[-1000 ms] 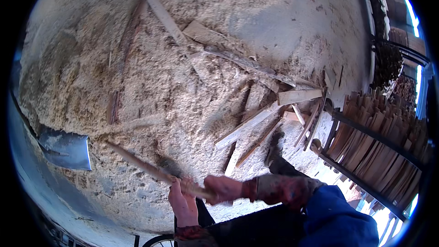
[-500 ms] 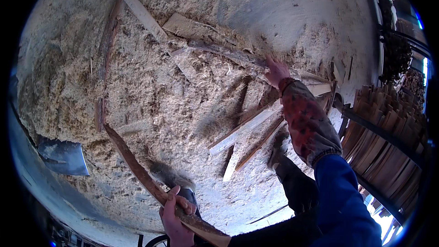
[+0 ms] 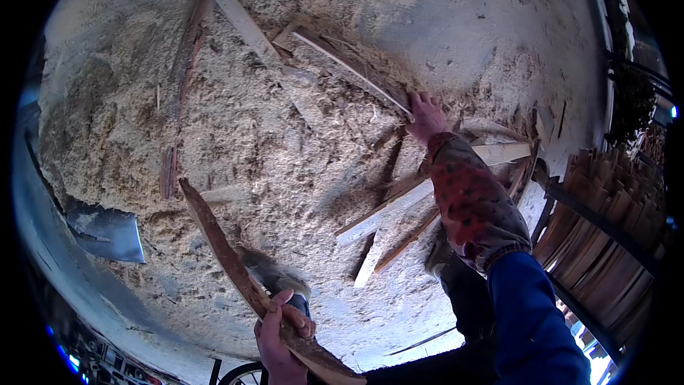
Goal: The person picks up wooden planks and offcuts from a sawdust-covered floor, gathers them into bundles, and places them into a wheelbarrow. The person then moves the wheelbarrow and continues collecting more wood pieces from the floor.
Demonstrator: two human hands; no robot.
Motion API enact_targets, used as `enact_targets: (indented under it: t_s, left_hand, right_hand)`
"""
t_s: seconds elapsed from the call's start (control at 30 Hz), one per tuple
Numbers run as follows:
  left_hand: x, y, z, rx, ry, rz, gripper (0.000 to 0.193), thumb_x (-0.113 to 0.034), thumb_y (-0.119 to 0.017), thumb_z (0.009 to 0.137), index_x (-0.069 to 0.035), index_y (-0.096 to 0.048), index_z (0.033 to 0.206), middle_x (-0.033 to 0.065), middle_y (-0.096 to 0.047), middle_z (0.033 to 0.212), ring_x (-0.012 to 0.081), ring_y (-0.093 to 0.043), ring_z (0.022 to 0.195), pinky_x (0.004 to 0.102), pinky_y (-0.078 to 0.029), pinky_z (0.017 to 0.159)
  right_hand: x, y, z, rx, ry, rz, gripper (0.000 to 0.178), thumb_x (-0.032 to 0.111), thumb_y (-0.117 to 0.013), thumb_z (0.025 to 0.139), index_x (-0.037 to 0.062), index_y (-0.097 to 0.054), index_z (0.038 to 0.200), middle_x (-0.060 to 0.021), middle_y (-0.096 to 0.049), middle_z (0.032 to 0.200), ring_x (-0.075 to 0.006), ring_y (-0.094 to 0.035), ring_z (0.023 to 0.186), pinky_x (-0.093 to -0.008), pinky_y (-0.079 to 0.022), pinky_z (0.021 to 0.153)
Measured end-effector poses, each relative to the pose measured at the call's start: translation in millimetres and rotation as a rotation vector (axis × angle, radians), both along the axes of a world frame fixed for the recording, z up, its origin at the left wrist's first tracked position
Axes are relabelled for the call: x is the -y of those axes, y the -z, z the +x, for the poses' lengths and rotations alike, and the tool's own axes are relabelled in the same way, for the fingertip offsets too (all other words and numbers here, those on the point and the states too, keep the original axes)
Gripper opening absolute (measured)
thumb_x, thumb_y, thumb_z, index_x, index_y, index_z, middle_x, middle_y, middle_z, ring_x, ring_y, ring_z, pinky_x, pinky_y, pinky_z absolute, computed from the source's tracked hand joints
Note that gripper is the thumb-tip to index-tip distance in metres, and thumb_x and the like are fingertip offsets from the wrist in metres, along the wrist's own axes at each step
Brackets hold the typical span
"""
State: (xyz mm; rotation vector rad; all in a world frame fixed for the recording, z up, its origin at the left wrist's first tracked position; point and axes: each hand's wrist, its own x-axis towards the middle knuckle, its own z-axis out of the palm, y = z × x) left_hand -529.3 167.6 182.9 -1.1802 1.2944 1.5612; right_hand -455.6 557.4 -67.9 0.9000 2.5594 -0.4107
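My left hand (image 3: 276,335) is wrapped round a long, curved bark-edged wooden strip (image 3: 224,253), whose far end slants up to the left over the sawdust. With the arm stretched out, my right hand (image 3: 429,118) grips the near end of a thin wooden slat (image 3: 356,75). That slat is tipped on edge, its pale narrow side showing; my palm hides its end. My right fingertips are partly hidden. Just below the right hand lies a pale board (image 3: 388,212) among other offcuts.
Sawdust (image 3: 249,135) covers the floor. A pale slat (image 3: 242,20) and a reddish bark strip (image 3: 187,64) lie farther off. At right, a stack of wooden slats (image 3: 605,207) stands in a dark metal frame. A bluish metal sheet (image 3: 107,234) lies at left.
My right hand has lifted and turned the slat it grips, so its edge now shows. The strip in my left hand has swung slightly away from the bark piece at its far end.
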Motion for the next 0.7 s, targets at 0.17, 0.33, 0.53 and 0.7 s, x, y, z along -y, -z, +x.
enact_targets:
  t_s: [0.17,0.33,0.53,0.7]
  left_hand:
    - [4.2,-10.4,-6.7,-0.001,0.060,-0.019,0.034,-0.027,-0.042,0.095,0.001,-0.058,0.109,0.0013,-0.049,0.060,0.0119,-0.045,0.050,0.0300,-0.037,0.051]
    - [18.1,-13.4,-17.8,0.044,0.024,0.028,0.037,-0.028,-0.046,0.094,0.002,-0.055,0.113,0.0026,-0.051,0.064,0.0131,-0.048,0.053,0.0288,-0.039,0.051]
    - [16.4,-23.3,-37.6,0.059,-0.025,-0.023,0.036,-0.027,-0.046,0.095,0.003,-0.056,0.111,0.0014,-0.046,0.058,0.0116,-0.043,0.049,0.0249,-0.035,0.047]
    - [27.6,-24.9,-41.9,-0.018,-0.012,0.029,0.036,-0.027,-0.042,0.095,0.002,-0.056,0.110,0.0021,-0.048,0.058,0.0134,-0.044,0.048,0.0303,-0.035,0.048]
  right_hand:
    - [-2.3,-14.4,-3.9,-0.003,0.064,-0.076,0.042,0.023,-0.070,0.064,0.0030,-0.055,0.097,-0.0164,-0.050,0.104,-0.0352,-0.052,0.100,-0.0433,-0.044,0.085]
    - [17.2,-50.0,1.0,-0.121,0.101,-0.142,0.039,0.020,-0.069,0.067,0.0028,-0.054,0.098,-0.0175,-0.048,0.099,-0.0372,-0.054,0.091,-0.0436,-0.045,0.078]
    - [58.6,-69.7,-74.2,-0.353,0.110,-0.193,0.034,0.019,-0.067,0.069,0.0024,-0.052,0.095,-0.0155,-0.046,0.094,-0.0319,-0.052,0.082,-0.0412,-0.044,0.073]
    - [116.7,-44.4,-171.8,-0.493,0.203,-0.327,0.034,0.023,-0.073,0.074,0.0015,-0.055,0.094,-0.0127,-0.047,0.095,-0.0266,-0.052,0.082,-0.0398,-0.046,0.076]
